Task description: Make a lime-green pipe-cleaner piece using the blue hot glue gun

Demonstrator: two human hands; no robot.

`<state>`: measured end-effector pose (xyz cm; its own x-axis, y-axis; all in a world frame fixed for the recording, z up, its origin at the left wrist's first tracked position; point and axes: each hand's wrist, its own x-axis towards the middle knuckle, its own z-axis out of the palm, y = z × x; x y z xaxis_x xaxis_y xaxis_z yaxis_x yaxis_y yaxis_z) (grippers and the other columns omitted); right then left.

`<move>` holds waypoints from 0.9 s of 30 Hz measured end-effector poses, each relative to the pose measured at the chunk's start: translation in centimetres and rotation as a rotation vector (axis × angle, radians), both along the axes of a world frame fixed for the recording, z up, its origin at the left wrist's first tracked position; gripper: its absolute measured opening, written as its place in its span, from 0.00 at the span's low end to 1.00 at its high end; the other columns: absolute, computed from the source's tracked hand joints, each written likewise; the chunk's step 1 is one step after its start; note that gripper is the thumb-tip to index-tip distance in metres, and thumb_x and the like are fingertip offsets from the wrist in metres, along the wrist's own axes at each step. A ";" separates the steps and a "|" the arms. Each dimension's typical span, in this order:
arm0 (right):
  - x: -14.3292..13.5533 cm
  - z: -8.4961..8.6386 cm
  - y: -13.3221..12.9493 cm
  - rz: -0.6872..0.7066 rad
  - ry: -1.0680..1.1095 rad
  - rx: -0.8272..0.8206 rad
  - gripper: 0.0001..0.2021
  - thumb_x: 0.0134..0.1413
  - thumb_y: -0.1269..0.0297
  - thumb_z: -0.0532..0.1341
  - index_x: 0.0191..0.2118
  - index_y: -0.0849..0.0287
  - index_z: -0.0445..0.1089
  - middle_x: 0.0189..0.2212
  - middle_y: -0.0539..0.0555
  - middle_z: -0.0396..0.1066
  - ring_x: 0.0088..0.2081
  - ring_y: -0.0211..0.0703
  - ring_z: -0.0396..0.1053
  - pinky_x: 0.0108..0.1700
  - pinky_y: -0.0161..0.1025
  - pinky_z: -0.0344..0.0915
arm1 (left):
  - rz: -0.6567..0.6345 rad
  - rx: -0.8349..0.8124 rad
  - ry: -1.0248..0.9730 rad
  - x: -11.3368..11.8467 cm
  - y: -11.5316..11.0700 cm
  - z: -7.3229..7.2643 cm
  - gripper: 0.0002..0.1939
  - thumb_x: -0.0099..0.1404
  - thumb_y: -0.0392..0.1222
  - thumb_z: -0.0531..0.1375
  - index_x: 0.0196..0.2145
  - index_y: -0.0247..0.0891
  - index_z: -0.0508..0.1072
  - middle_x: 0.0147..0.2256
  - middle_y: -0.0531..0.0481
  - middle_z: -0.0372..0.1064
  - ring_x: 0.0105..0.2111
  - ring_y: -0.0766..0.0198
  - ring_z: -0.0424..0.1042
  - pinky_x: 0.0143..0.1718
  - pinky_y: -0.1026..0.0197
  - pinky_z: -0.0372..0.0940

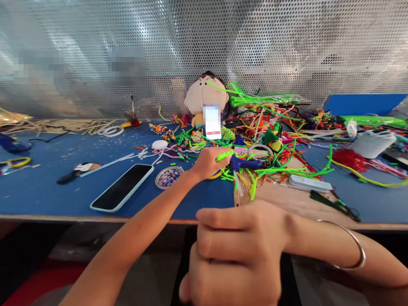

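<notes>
My left hand (207, 163) reaches over the blue table with its fingers closed on a bright green fuzzy piece (225, 156), which looks like wound pipe cleaner. Just right of those fingers lies a dark blue glue gun (244, 163) among loose green pipe cleaners (270, 171). Close to the camera, below the table's front edge, is my right hand (239, 250), its fingers curled in. Whatever may be inside it is hidden from view. A silver bangle (361, 255) circles the right wrist.
Tangled coloured pipe cleaners (264, 119) heap up at the back right. A lit phone (212, 121) leans on a plush doll (204, 91). On the left lie a dark-screened phone (123, 187), a round tin of beads (168, 176) and yellow-handled scissors (19, 162). Perforated metal (270, 38) stands behind.
</notes>
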<state>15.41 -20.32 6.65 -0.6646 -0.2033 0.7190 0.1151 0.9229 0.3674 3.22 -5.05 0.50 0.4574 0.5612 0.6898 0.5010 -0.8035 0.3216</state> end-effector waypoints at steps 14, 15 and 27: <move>6.3 -3.5 13.3 -0.435 0.432 -0.682 0.05 0.58 0.67 0.55 0.33 0.58 0.66 0.27 0.50 0.70 0.30 0.37 0.68 0.34 0.37 0.64 | -0.004 -0.007 0.019 0.3 0.0 0.1 0.15 0.63 0.44 0.56 0.42 0.37 0.77 0.39 0.47 0.78 0.37 0.60 0.78 0.38 0.63 0.68; 6.3 -3.6 13.3 -0.425 0.419 -0.767 0.05 0.58 0.66 0.55 0.34 0.58 0.67 0.28 0.51 0.71 0.30 0.37 0.68 0.35 0.37 0.64 | -0.005 -0.007 0.016 0.3 0.0 0.2 0.15 0.63 0.43 0.56 0.42 0.36 0.77 0.39 0.46 0.78 0.37 0.60 0.77 0.38 0.63 0.68; 6.0 -4.5 13.7 -0.275 0.348 -1.020 0.05 0.50 0.63 0.62 0.30 0.60 0.68 0.25 0.49 0.68 0.28 0.36 0.65 0.32 0.36 0.63 | 0.023 0.063 0.077 0.2 0.0 0.1 0.14 0.63 0.44 0.54 0.36 0.35 0.77 0.29 0.47 0.77 0.29 0.63 0.74 0.30 0.66 0.62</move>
<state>21.41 -6.65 2.12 -0.3253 0.7128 0.6214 0.3116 0.7012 -0.6412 3.40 -5.04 0.61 0.4981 0.5291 0.6870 0.5410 -0.8088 0.2307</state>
